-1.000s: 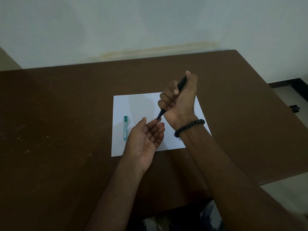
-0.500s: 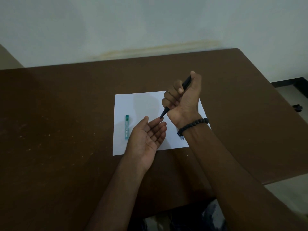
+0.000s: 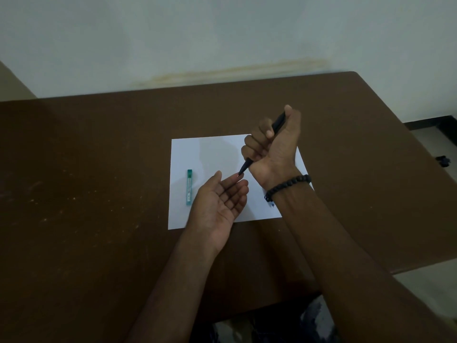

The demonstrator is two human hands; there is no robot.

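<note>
- pen (image 3: 276, 129): black
- paper (image 3: 210, 154): white, small blue mark near its right edge
- lead case (image 3: 189, 187): teal
- table (image 3: 86, 169): dark brown
- bracelet (image 3: 289, 185): black beads
- wall (image 3: 197, 33): pale, with a yellowish stain

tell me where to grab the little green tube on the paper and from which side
Pinch the green tube across its narrow width at mid-length, coming down from above. It lies flat on the white paper, slim and straight, its long sides bare to left and right. The open left hand is nearest.
</note>
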